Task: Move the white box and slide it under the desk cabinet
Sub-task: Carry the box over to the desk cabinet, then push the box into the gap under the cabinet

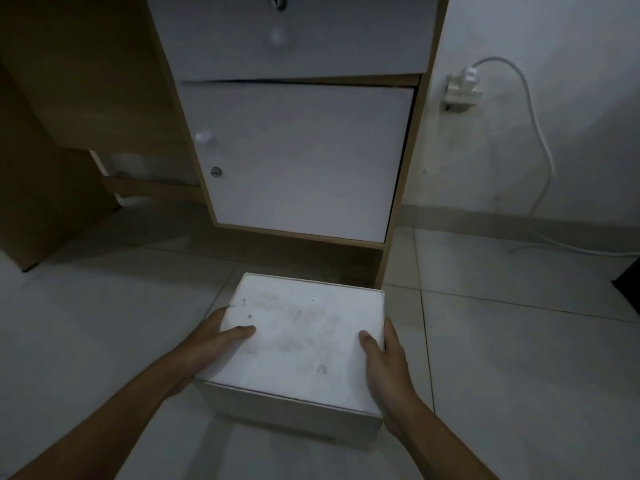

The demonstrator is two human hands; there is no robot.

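Observation:
A white box (301,344) with a smudged lid sits on the tiled floor just in front of the desk cabinet (304,157). My left hand (214,341) grips its left side, thumb lying on the lid. My right hand (384,362) clasps the right side, thumb also on top. The box's far edge reaches the dark gap (311,261) beneath the cabinet's white door. The cabinet has a wooden frame, a door with a round knob and a lock, and a drawer above it.
A wall socket (462,91) with a plug and a white cable (540,140) is on the wall to the right; the cable trails along the floor. The desk's wooden side panel (45,202) stands at the left. A dark object (628,289) shows at the right edge.

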